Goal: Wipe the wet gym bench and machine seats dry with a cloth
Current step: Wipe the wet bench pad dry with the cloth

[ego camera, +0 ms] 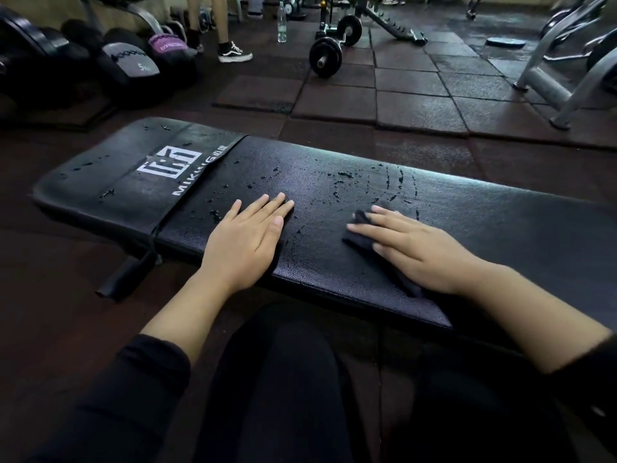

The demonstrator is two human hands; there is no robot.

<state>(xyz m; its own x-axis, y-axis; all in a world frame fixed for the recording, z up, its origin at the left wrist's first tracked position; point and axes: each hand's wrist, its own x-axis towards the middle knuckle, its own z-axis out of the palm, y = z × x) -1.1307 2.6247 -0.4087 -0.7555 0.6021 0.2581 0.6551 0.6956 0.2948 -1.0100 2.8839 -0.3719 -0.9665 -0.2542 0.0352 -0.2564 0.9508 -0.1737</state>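
A long black padded gym bench (334, 182) lies across the view in front of my knees, with a white logo on its left section. Water drops and streaks dot its top, mostly in the middle and towards the far edge. My left hand (248, 238) rests flat on the pad, fingers together, holding nothing. My right hand (414, 243) presses flat on a dark cloth (362, 228) that lies on the pad; the cloth sticks out past my fingertips and under my wrist. The pad to the right of my right hand looks free of drops.
Dark rubber floor tiles (417, 85) stretch beyond the bench. A barbell with plates (325, 56) and a water bottle (282, 23) stand at the back. Medicine balls (130, 60) sit far left. Another person's legs and sneaker (233, 53) are behind. A machine frame (547, 85) stands far right.
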